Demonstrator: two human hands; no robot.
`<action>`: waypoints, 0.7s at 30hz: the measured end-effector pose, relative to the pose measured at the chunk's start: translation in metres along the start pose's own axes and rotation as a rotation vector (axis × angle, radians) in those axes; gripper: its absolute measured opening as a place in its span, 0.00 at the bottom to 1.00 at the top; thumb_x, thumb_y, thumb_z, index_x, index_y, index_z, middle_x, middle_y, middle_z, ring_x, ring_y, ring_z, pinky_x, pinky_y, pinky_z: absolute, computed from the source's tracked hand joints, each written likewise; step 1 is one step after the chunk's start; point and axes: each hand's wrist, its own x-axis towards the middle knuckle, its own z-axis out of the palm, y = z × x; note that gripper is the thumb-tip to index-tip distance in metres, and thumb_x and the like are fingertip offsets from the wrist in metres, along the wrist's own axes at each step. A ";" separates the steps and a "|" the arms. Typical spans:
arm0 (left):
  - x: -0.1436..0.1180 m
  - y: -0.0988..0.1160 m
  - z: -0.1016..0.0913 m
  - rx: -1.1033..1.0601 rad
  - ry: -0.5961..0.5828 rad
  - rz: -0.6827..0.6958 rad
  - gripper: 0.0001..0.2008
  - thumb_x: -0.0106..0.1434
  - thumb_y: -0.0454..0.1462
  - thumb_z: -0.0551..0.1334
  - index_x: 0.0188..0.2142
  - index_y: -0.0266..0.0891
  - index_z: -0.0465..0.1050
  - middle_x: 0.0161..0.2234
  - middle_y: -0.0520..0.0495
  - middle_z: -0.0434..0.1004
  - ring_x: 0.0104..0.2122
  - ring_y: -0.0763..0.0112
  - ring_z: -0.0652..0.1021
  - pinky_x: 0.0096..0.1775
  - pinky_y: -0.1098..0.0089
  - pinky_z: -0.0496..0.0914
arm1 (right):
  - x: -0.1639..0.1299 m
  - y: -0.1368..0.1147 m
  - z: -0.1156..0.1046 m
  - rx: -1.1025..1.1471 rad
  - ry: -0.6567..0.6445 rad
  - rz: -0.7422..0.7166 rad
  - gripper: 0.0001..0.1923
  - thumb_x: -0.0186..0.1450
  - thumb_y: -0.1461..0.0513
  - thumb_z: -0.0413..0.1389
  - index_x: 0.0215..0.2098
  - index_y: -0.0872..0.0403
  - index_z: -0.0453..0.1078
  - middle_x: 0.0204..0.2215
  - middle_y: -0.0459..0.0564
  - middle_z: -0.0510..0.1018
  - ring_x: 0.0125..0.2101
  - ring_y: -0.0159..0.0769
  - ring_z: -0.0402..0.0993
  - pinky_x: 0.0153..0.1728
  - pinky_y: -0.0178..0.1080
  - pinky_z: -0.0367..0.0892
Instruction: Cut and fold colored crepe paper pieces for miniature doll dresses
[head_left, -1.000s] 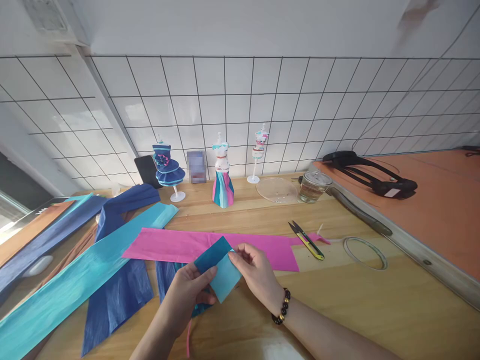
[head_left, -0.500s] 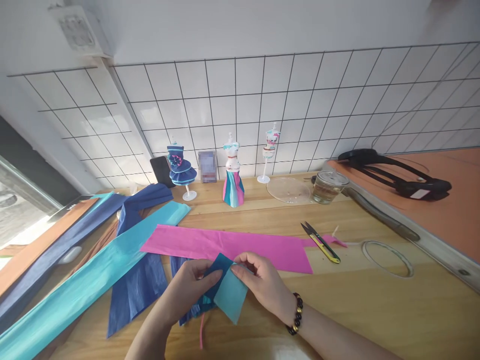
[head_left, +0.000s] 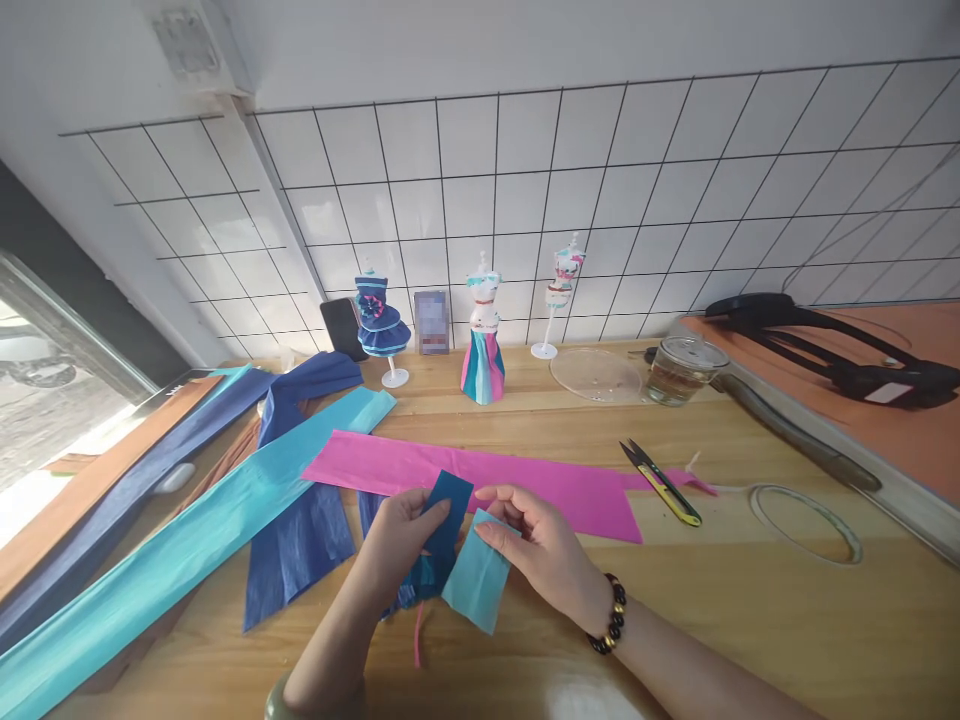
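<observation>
Between thumb and fingers, my left hand point(head_left: 409, 525) pinches a dark teal paper piece point(head_left: 452, 492). My right hand point(head_left: 536, 545) grips a light blue paper piece point(head_left: 480, 577) by its upper edge. The two pieces are side by side, close together above the wooden table. Beneath them lie dark blue and teal paper scraps point(head_left: 420, 580), partly hidden by my hands, and a thin pink strip point(head_left: 418, 640). A long pink paper strip point(head_left: 555, 485) lies flat just beyond my fingers.
Yellow-handled thread snips point(head_left: 664, 485) lie to the right, near a coil of clear tape point(head_left: 806, 525). Behind stand small mannequins in a blue dress point(head_left: 384, 330), a striped skirt point(head_left: 484, 365) and a patterned top point(head_left: 562, 280). A glass jar point(head_left: 684, 370) and turquoise paper point(head_left: 225, 510) flank them.
The two paper pieces, overlapping before, have come apart, the light blue one now lower and to the right of the teal one. The whole view has shifted slightly.
</observation>
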 end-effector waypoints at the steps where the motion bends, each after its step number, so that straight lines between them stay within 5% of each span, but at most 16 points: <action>1: -0.001 0.000 0.001 0.022 -0.001 0.012 0.14 0.48 0.46 0.66 0.24 0.35 0.72 0.17 0.54 0.70 0.17 0.76 0.68 0.20 0.77 0.61 | 0.000 0.000 0.000 -0.010 0.005 -0.010 0.13 0.59 0.57 0.55 0.42 0.51 0.67 0.26 0.42 0.69 0.28 0.30 0.68 0.29 0.32 0.64; 9: -0.001 -0.010 0.014 -0.057 -0.239 0.023 0.19 0.48 0.50 0.65 0.23 0.34 0.70 0.18 0.54 0.65 0.18 0.78 0.63 0.22 0.77 0.56 | 0.003 0.001 -0.003 -0.116 0.145 -0.037 0.13 0.59 0.56 0.55 0.42 0.50 0.68 0.32 0.47 0.75 0.35 0.35 0.71 0.35 0.36 0.67; 21: -0.008 -0.001 0.011 -0.143 -0.376 0.014 0.18 0.53 0.47 0.64 0.34 0.32 0.75 0.22 0.52 0.67 0.20 0.79 0.62 0.23 0.77 0.56 | 0.001 -0.005 -0.008 -0.156 0.096 -0.184 0.12 0.58 0.57 0.58 0.41 0.47 0.72 0.35 0.50 0.74 0.42 0.39 0.69 0.34 0.37 0.69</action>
